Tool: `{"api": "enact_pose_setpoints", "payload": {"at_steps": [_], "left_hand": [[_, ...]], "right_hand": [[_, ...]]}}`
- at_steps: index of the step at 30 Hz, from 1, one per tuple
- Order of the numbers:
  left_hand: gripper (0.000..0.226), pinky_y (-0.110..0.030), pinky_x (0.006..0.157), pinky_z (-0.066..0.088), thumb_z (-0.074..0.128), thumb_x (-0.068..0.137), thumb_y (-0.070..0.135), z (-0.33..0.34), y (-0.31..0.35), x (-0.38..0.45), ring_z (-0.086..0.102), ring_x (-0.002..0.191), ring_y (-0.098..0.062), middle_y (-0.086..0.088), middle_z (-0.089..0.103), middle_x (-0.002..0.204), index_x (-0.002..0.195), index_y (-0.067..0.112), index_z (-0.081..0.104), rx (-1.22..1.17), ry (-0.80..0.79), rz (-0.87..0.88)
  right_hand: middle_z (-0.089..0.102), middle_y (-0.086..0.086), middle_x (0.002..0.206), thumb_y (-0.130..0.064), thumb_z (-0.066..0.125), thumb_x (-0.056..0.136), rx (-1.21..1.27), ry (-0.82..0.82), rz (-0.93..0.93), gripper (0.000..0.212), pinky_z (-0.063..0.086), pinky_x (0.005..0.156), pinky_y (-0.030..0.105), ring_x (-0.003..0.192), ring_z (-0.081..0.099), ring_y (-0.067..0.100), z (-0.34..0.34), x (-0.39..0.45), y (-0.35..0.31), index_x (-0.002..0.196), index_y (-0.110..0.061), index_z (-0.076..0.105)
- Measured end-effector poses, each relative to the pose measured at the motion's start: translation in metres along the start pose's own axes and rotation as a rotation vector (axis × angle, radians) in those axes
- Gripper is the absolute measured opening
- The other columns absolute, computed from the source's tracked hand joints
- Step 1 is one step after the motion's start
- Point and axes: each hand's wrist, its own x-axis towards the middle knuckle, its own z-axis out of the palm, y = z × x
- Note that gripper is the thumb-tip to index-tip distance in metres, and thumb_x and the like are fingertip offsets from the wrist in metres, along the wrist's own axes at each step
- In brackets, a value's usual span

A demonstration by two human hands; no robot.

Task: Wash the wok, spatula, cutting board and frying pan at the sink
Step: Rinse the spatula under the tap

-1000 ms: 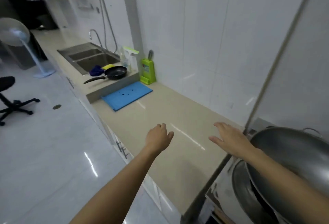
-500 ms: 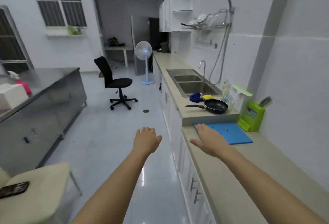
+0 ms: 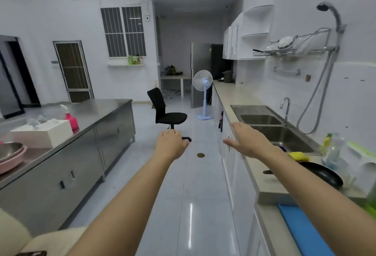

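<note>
1. Both arms are stretched forward over the aisle floor. The left hand hangs with fingers loosely curled downward, holding nothing. The right hand is flat, fingers straight and together, thumb out to the side, also empty, hovering near the counter edge by the sink.
2. The double sink sits in the right-hand counter, with its faucet at the back rim. No water can be seen running; both basins look dry as far as the view allows.
3. The frying pan rests on the raised counter section just this side of the sink, partly hidden by the right forearm. A yellow sponge lies between the pan and the basin, and a clear bottle stands just beside it.
4. The blue cutting board lies flat on the lower counter, nearest the camera, close to the edge.
5. The wok and the spatula are not in view.
6. Judgement: washing has not begun. Nothing is in the basin and nothing is in hand; all four items are left to do, and two must first be fetched.
</note>
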Motion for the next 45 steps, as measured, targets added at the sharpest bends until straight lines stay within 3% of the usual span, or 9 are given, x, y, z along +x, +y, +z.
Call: {"api": "enact_pose_setpoints", "payload": {"at_steps": [8,18,27,36,41,45], "left_hand": [[0.041,-0.036,0.092,0.036,0.038,0.099,0.037,0.013,0.011,0.166,0.048,0.11,-0.03,-0.014,0.053,0.12,0.118,0.004,0.05,-0.027,0.047,-0.015],[0.041,-0.035,0.092,0.038,0.039,0.099,0.039,0.086,0.01,0.353,0.047,0.11,-0.027,-0.013,0.052,0.12,0.117,0.004,0.051,-0.03,0.029,-0.013],[0.042,-0.039,0.099,0.037,0.037,0.098,0.04,0.15,0.032,0.558,0.05,0.11,-0.029,-0.014,0.055,0.119,0.115,0.005,0.052,0.014,-0.017,0.123],[0.045,-0.038,0.098,0.036,0.034,0.101,0.041,0.232,0.151,0.684,0.048,0.115,-0.033,-0.015,0.052,0.128,0.125,0.005,0.048,0.046,-0.16,0.44],[0.047,-0.039,0.099,0.037,0.034,0.101,0.042,0.284,0.233,0.735,0.049,0.117,-0.033,-0.016,0.052,0.129,0.126,0.005,0.048,0.056,-0.217,0.613],[0.048,-0.039,0.098,0.038,0.036,0.101,0.043,0.329,0.304,0.763,0.051,0.116,-0.032,-0.015,0.053,0.127,0.127,0.006,0.048,-0.002,-0.295,0.751]], "right_hand": [[0.034,0.006,0.151,-0.052,0.048,0.092,-0.007,-0.043,0.022,0.071,0.036,0.107,0.039,0.136,0.038,0.022,0.031,0.156,0.066,0.146,-0.011,0.027],[0.036,0.007,0.15,-0.052,0.049,0.092,-0.012,-0.087,0.027,0.07,0.038,0.106,0.039,0.134,0.04,0.023,0.115,0.316,0.131,0.146,-0.012,0.027],[0.04,0.007,0.147,-0.052,0.049,0.092,0.048,-0.126,0.202,0.069,0.041,0.104,0.04,0.131,0.043,0.023,0.187,0.452,0.221,0.145,-0.011,0.031],[0.048,0.01,0.137,-0.048,0.05,0.093,0.152,-0.223,0.558,0.062,0.044,0.097,0.038,0.122,0.049,0.025,0.264,0.464,0.343,0.138,-0.008,0.037],[0.052,0.009,0.132,-0.043,0.052,0.094,0.226,-0.205,0.731,0.058,0.04,0.093,0.03,0.12,0.051,0.023,0.315,0.448,0.412,0.137,-0.008,0.037],[0.056,0.004,0.124,-0.046,0.051,0.092,0.226,-0.172,0.912,0.054,0.044,0.093,0.034,0.117,0.051,0.021,0.364,0.435,0.458,0.133,-0.011,0.042]]}}
